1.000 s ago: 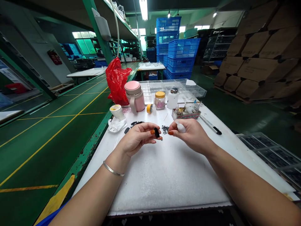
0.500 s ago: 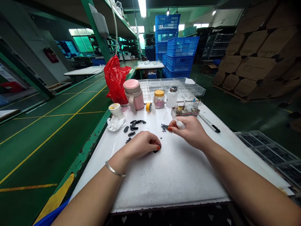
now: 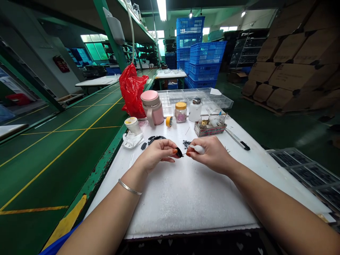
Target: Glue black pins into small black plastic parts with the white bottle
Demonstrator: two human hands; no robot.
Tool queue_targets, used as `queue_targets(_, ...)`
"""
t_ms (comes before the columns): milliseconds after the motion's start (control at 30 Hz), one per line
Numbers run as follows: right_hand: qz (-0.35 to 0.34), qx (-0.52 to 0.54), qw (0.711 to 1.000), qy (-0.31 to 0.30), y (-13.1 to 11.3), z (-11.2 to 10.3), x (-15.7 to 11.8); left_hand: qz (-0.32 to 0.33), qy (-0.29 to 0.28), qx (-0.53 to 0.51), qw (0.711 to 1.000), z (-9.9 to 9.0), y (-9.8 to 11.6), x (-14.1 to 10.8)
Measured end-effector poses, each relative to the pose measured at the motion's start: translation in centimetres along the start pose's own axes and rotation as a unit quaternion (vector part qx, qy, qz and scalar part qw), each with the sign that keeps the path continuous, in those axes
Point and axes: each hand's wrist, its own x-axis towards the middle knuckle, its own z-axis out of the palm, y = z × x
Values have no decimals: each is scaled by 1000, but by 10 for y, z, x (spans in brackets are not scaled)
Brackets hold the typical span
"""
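My left hand (image 3: pixel 160 152) is closed on a small curved black plastic piece (image 3: pixel 179 152), pinched between thumb and fingers above the white table. Close to its right, my right hand (image 3: pixel 208 152) grips a small white squeeze bottle (image 3: pixel 199 149). A thin dark tip reaches from the right fingertips to the black piece's lower end; whether a tiny part sits on that tip I cannot tell. Just behind the fingers lies a little heap of small black rings (image 3: pixel 186 143). More black plastic pieces (image 3: pixel 156 138) rest behind my left hand, partly covered by it.
Along the back stand a white tub (image 3: pixel 132 124), pink mug (image 3: pixel 154 109), yellow tape roll (image 3: pixel 169 121), yellow-lidded jar (image 3: pixel 181 112), white pump bottle (image 3: pixel 195 110) and small box of bottles (image 3: pixel 209 130). A utility knife (image 3: pixel 237 139) lies at right.
My left hand has lifted the black piece off the table and turned it up. My right hand has moved from the ring heap toward me, bringing its tip to the piece.
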Motion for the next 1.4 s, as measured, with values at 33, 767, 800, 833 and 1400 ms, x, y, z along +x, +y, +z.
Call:
queue_targets(33, -2, -10, 1000, 1, 0, 1, 0, -1, 2, -4, 1000, 0, 0, 0)
queue_targets(767, -19, -222, 975, 0, -6, 14, -2, 33, 16, 12, 999, 7, 0, 1)
queue_targets(800, -16, -226, 974, -1, -6, 14, -2, 34, 17, 13, 999, 7, 0, 1)
queue_targets(833, -13, -229, 973, -2, -7, 14, -2, 34, 19, 12, 999, 7, 0, 1)
queue_targets(1400, -45, -269, 962, -26, -6, 16, 1, 47, 26, 36, 998, 8, -2, 5)
